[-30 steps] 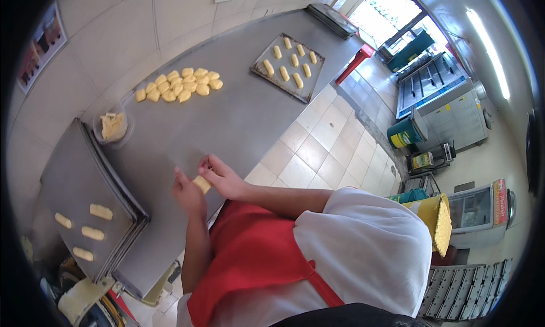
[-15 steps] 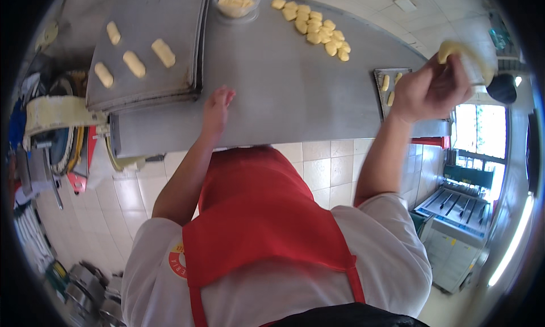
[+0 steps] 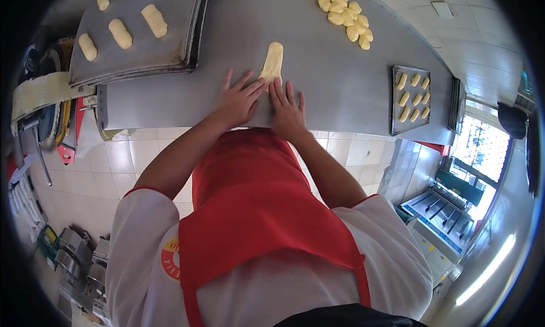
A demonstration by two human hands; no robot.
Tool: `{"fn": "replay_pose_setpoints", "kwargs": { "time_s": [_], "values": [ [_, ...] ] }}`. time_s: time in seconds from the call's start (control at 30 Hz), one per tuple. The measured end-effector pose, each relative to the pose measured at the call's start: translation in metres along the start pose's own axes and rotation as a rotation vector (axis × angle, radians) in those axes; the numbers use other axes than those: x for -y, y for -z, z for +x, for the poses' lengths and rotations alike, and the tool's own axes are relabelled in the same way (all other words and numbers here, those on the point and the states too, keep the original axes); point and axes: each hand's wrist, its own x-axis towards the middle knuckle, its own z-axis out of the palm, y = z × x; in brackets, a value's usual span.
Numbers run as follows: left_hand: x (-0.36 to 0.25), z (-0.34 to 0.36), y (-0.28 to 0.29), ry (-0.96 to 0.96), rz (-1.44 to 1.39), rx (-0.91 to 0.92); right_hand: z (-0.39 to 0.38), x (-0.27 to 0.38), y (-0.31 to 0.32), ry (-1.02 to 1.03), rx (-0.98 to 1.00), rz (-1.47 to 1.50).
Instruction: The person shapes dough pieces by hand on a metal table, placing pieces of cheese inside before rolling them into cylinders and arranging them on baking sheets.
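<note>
An elongated, flattened strip of pale dough (image 3: 273,59) lies on the grey metal table (image 3: 233,49) in front of me. My left hand (image 3: 235,103) is open, fingers spread, with its fingertips on and beside the near end of the strip. My right hand (image 3: 286,110) is open too, its fingertips touching that end from the other side. A cluster of several dough lumps (image 3: 343,15) sits farther back on the right. On the left, a stack of dark baking sheets (image 3: 170,52) carries several rolled dough pieces (image 3: 121,34).
A baking tray (image 3: 397,123) with several small rolls stands at the right of the table, beside stacked trays (image 3: 457,104). Utensils and equipment (image 3: 45,111) crowd the left end. Metal machinery (image 3: 79,259) stands on the tiled floor at lower left; a glass-topped appliance (image 3: 437,213) is at right.
My view has turned. The dough that my right hand held raised half a second ago now lies stretched flat on the table, and both hands have come down together onto its near end.
</note>
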Motion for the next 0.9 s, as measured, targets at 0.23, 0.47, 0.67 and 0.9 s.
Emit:
{"fn": "replay_pose_setpoints", "kwargs": {
  "time_s": [0.23,0.47,0.67,0.9],
  "values": [
    [-0.012,0.009,0.049,0.100,0.039,0.249,0.011,-0.014,0.059,-0.110,0.211,0.297],
    [0.047,0.216,0.137,0.318,-0.154,-0.337,0.033,-0.149,0.038,-0.319,-0.244,0.255],
    [0.174,0.362,0.136,0.757,-0.087,-0.100,0.033,-0.178,0.031,-0.199,-0.219,0.229],
    [0.187,0.410,0.099,1.081,0.138,0.002,0.031,-0.191,0.021,-0.168,-0.236,0.299]
  ]
}}
